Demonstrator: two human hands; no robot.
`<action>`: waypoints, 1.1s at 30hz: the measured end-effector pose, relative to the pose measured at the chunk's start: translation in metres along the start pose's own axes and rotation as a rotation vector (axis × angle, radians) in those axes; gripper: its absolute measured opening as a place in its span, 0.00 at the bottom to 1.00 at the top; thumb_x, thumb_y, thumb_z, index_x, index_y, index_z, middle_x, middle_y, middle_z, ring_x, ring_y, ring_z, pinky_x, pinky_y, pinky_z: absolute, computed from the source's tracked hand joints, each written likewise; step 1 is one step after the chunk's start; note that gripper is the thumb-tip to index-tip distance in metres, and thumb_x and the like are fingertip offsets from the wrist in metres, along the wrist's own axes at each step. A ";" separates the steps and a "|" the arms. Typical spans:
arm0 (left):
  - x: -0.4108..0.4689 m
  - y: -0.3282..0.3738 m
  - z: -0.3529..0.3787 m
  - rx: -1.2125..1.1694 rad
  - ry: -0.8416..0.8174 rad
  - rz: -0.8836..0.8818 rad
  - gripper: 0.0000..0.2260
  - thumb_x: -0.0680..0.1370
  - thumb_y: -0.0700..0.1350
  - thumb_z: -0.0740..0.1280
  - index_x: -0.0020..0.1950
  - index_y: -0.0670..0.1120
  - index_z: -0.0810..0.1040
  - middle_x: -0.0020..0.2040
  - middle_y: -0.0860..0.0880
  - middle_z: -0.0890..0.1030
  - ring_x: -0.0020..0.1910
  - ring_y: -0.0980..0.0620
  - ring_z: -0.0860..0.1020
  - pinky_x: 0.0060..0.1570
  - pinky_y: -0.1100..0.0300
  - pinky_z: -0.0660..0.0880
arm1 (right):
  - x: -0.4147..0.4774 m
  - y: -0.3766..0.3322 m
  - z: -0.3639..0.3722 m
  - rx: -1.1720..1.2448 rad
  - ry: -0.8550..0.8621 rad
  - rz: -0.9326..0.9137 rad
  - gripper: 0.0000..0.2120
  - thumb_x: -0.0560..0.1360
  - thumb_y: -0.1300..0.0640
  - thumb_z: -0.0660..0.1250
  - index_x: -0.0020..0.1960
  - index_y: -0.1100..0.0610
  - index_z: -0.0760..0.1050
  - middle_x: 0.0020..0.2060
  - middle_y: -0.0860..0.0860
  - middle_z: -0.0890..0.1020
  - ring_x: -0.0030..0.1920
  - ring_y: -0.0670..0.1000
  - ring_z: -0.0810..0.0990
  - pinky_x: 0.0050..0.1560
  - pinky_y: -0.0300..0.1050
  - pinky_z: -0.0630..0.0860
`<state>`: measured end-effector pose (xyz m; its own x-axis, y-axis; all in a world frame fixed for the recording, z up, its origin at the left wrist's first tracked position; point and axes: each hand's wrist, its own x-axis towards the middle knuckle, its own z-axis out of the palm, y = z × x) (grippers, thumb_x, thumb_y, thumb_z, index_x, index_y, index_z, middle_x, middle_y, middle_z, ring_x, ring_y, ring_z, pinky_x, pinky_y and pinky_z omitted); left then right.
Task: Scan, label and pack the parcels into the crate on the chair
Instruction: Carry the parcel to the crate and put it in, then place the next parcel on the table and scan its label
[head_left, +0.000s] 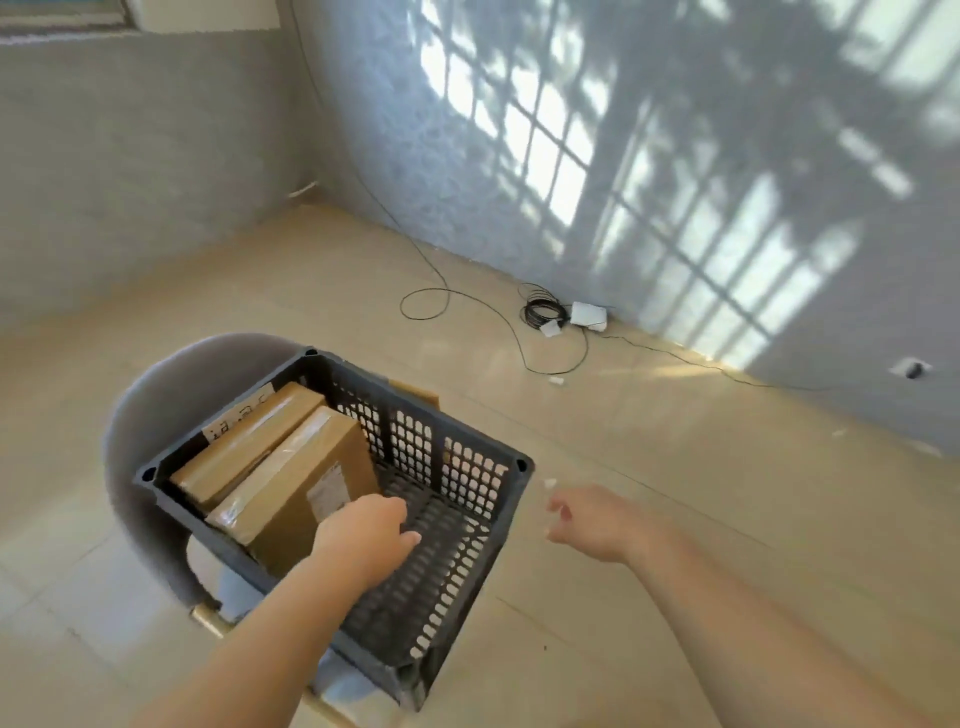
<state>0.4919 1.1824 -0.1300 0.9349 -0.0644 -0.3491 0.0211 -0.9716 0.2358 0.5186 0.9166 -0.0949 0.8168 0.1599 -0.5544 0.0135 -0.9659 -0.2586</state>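
**Tip-Over Risk: Parcels in a Half-Filled Crate**

**Position.** The crate (521, 464) sits on the chair (171, 395). The near parcel (306, 483) and the far parcel (249, 441) stand on edge in its left half, leaning left.

**Hands.** The left hand (363, 535) lies against the right edge of the near parcel with its fingers curled. Whether they clamp the parcel cannot be told. The right hand (592, 525) hangs outside the crate to the right, fingers loosely curled, with nothing in it.

**Hazards.**
1. The right half of the crate offers no brace. If released abruptly, the near parcel is likely to fall flat to the right.
2. The near corner of the crate appears to project past the seat. Downward pressure there could tip the load.

**Materials.**
- Crate: dark grey moulded plastic, with lattice walls and base and a solid rim.
- Parcels: flat brown cardboard boxes with glossy clear tape. The near one bears a white printed label.
- Chair: rounded grey shell with a brass-coloured leg.
- Tiled floor (675, 519): pale and slightly glossy, so dropped cartons could slide
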 end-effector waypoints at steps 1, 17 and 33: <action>-0.001 0.017 0.002 0.015 0.003 0.050 0.15 0.77 0.58 0.60 0.57 0.51 0.74 0.52 0.52 0.78 0.48 0.52 0.77 0.43 0.58 0.75 | -0.016 0.016 0.003 0.025 0.008 0.043 0.21 0.76 0.48 0.66 0.67 0.53 0.71 0.63 0.52 0.75 0.62 0.54 0.74 0.57 0.43 0.68; -0.128 0.336 0.122 0.144 -0.101 0.624 0.19 0.77 0.59 0.60 0.64 0.52 0.72 0.60 0.50 0.75 0.58 0.49 0.75 0.54 0.58 0.72 | -0.326 0.283 0.098 0.343 0.177 0.519 0.26 0.76 0.45 0.66 0.71 0.53 0.68 0.67 0.53 0.73 0.65 0.53 0.73 0.61 0.42 0.69; -0.291 0.613 0.260 0.202 -0.260 1.042 0.18 0.76 0.60 0.61 0.62 0.54 0.73 0.58 0.54 0.76 0.56 0.53 0.76 0.54 0.59 0.72 | -0.592 0.504 0.207 0.610 0.319 0.872 0.25 0.76 0.43 0.66 0.69 0.53 0.69 0.64 0.50 0.74 0.61 0.50 0.74 0.54 0.41 0.69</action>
<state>0.1403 0.5460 -0.1198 0.3555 -0.9003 -0.2512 -0.8183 -0.4297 0.3817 -0.0770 0.3776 -0.0605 0.5204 -0.6697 -0.5298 -0.8523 -0.4456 -0.2738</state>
